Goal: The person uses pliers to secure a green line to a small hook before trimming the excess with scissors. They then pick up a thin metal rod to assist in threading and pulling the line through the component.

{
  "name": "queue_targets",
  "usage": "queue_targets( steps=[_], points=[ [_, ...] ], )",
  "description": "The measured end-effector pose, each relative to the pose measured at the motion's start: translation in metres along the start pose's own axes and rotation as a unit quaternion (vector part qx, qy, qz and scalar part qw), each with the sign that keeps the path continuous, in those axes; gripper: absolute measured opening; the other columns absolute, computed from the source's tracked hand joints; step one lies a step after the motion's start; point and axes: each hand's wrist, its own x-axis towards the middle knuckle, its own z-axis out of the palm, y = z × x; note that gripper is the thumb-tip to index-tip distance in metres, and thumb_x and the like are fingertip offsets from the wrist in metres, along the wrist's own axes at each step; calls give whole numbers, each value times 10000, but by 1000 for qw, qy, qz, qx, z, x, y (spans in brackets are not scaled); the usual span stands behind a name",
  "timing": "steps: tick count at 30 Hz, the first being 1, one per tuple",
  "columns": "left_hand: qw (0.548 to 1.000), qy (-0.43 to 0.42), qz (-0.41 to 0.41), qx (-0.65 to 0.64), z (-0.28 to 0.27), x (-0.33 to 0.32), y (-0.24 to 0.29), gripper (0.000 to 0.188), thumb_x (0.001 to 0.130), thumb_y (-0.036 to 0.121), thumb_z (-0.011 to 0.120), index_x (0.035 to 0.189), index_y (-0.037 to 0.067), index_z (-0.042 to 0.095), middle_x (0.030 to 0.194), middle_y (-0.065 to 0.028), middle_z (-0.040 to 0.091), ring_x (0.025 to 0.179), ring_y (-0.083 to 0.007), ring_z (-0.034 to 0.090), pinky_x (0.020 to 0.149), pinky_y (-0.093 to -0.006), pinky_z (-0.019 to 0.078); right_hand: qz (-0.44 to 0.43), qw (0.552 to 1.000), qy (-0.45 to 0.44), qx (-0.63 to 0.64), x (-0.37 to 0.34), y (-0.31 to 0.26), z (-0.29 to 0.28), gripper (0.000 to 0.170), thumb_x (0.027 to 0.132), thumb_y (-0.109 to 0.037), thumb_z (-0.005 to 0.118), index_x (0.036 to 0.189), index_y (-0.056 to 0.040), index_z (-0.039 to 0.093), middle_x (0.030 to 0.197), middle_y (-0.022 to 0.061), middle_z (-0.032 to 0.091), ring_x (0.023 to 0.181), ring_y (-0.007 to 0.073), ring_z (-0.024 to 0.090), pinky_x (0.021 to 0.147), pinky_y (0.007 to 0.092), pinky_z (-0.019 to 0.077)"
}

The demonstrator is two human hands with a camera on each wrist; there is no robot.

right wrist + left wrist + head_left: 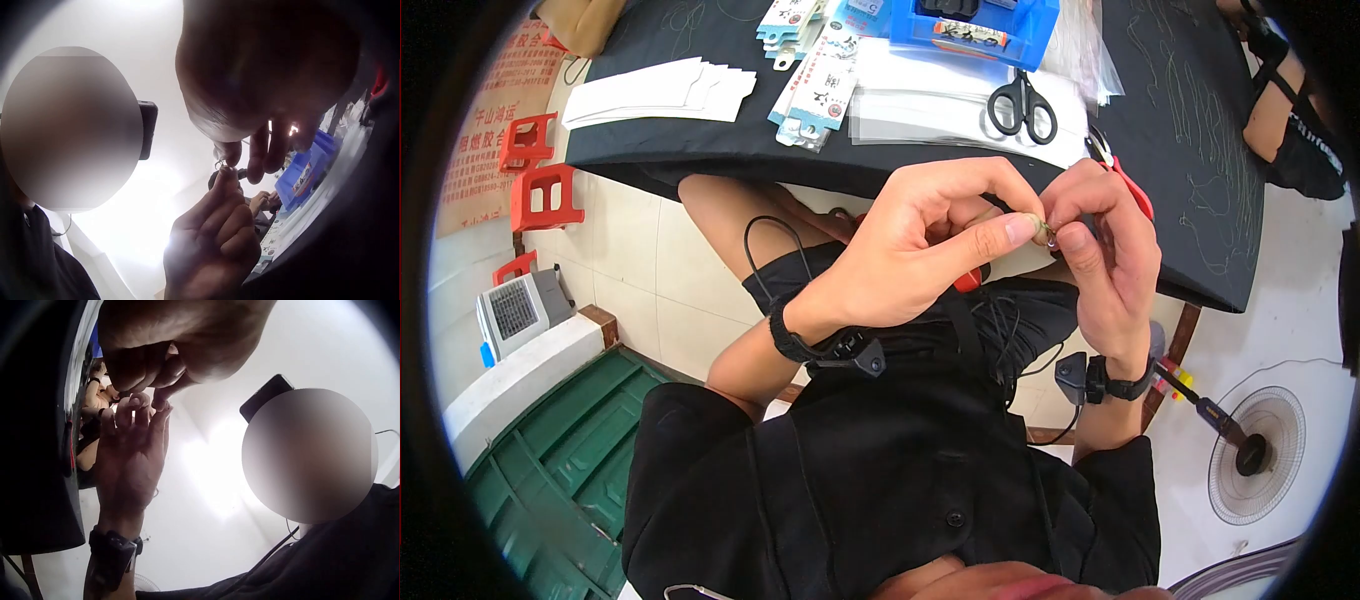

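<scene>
A black cloth covered the desk point(640, 148), where white paper strips point(655, 95) lay left of printed packets point(825, 85). Black-handled scissors point(1024, 98) rested just in front of a blue bin point(1032, 42). Red stools point(521, 206) and a grey-white appliance point(515, 310) stood farther left; a round fan point(1260, 455) showed at the right.

This looks like a small hand-assembly workshop or packing room; a worktable point(640, 50) draped in black cloth bears printed packets point(820, 95), clear plastic sleeves point(910, 122), black-handled scissors point(1024, 84), a blue plastic bin point(908, 32) and loose strands of thread point(1200, 180); a second person point(1300, 130) is beside it. The furnishings are plain; red plastic stools point(522, 200) on tiled floor point(628, 300), an air cooler point(513, 308), a fan point(1270, 455).
</scene>
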Motion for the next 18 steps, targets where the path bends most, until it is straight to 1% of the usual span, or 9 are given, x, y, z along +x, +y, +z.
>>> queue_targets(
  steps=[3, 5, 7, 8, 9, 11, 14, 16, 18],
  points=[
    [1000, -3, -3, 3, 0, 0, -2, 134, 1036, 114, 600, 1084, -7, 634, 830, 2, 676, 657, 23, 475, 574, -168, 325, 0, 1000, 3, -10, -1, -1, 2, 69, 966, -34, 619, 938, 10, 573, 867, 73, 571, 745, 151, 522, 671, 295, 423],
    [1000, -2, 0, 2, 0, 1, -4, 142, 1038, 130, 600, 1072, -5, 629, 792, 17, 651, 624, 26, 432, 545, -176, 291, 3, 1000, 7, 1, 0, 0, 2, 57, 955, -8, 618, 942, 12, 567, 864, 77, 564, 749, 155, 522, 668, 301, 421],
    [1000, -10, -14, -15, -1, 1, 0, 149, 1039, 141, 599, 1066, -3, 627, 771, 27, 632, 607, 25, 401, 530, -184, 265, -68, 994, -8, -85, 3, 4, 1, 59, 954, 17, 607, 948, 9, 549, 865, 82, 541, 754, 163, 516, 664, 299, 417],
    [999, -19, -29, -32, -2, 2, 2, 156, 1041, 151, 598, 1060, -2, 625, 749, 36, 613, 589, 24, 371, 515, -191, 239, -67, 994, -7, -84, 2, 4, 2, 59, 954, 17, 607, 948, 9, 549, 865, 82, 541, 754, 163, 516, 664, 299, 417],
    [999, -19, -29, -32, -1, 2, 0, 156, 1041, 151, 598, 1060, -2, 625, 749, 36, 613, 589, 24, 371, 515, -191, 239, -55, 995, -9, -84, 2, 4, 2, 60, 958, 15, 601, 946, 6, 543, 867, 84, 531, 755, 167, 512, 665, 294, 416],
    [999, -11, -22, -34, -1, 2, -4, 168, 1042, 166, 597, 1057, 1, 625, 712, 55, 573, 565, 19, 316, 499, -207, 197, -42, 996, -10, -83, 2, 4, 3, 62, 963, 14, 595, 945, 4, 537, 869, 86, 522, 755, 171, 508, 665, 290, 415],
    [999, -11, -25, -41, -1, 1, -2, 165, 1042, 162, 596, 1067, 2, 626, 702, 61, 563, 562, 20, 314, 499, -207, 200, -33, 998, 3, -56, 0, 8, 5, 62, 964, 10, 596, 951, 3, 536, 872, 77, 517, 739, 168, 497, 651, 280, 406],
    [999, -9, -24, -42, -1, 1, -2, 165, 1042, 163, 597, 1072, 3, 626, 694, 66, 552, 560, 20, 309, 498, -207, 198, -4, 999, 28, -30, -2, 9, 5, 59, 963, -12, 615, 958, 2, 558, 872, 71, 533, 731, 159, 501, 627, 268, 393],
    [999, -7, -23, -44, -2, 1, -3, 166, 1042, 163, 598, 1076, 3, 626, 687, 70, 541, 558, 20, 304, 498, -207, 196, -22, 998, 31, -49, -1, 10, 5, 60, 960, -23, 627, 961, 1, 572, 870, 68, 545, 727, 153, 505, 618, 263, 390]
  ],
)
